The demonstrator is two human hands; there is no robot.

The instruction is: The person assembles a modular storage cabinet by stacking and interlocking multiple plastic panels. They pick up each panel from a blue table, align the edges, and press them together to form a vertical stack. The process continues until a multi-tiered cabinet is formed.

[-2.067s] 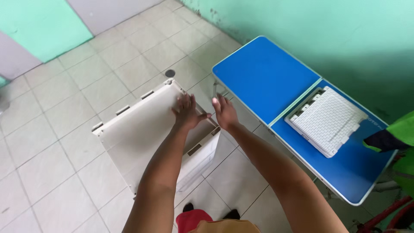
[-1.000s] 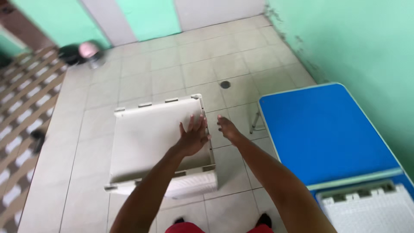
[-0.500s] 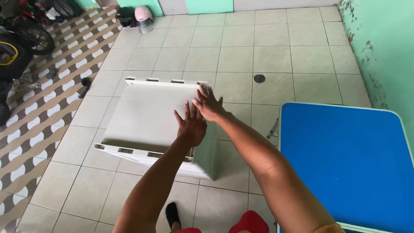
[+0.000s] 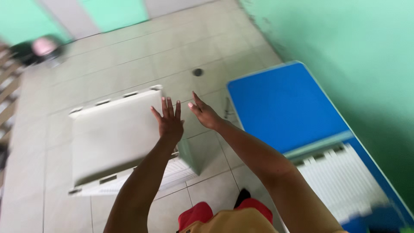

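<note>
We stand over a white plastic panel box (image 4: 116, 138), a partly built set of ribbed panels resting on the tiled floor (image 4: 129, 56). Our left hand (image 4: 169, 123) lies flat, fingers spread, on the top panel near its right edge. It is pressing or steadying rather than gripping. Our right hand (image 4: 205, 114) hovers open just beside that corner, fingers together and pointing forward, and appears not to touch the box, though motion blur makes this hard to tell.

To our right is the blue surface (image 4: 284, 108), with another white ribbed panel (image 4: 340, 181) lying on its near end, well apart from the box. A small round floor drain (image 4: 198, 72) sits beyond our hands.

We judge the main risk to be at the top panel's tabs. With only one flat palm on it and nothing clamped, the panel could slip sideways or tip off the wall below if we push off-centre. The side wall under our left hand looks thin and may flex or pop out of its slots.
</note>
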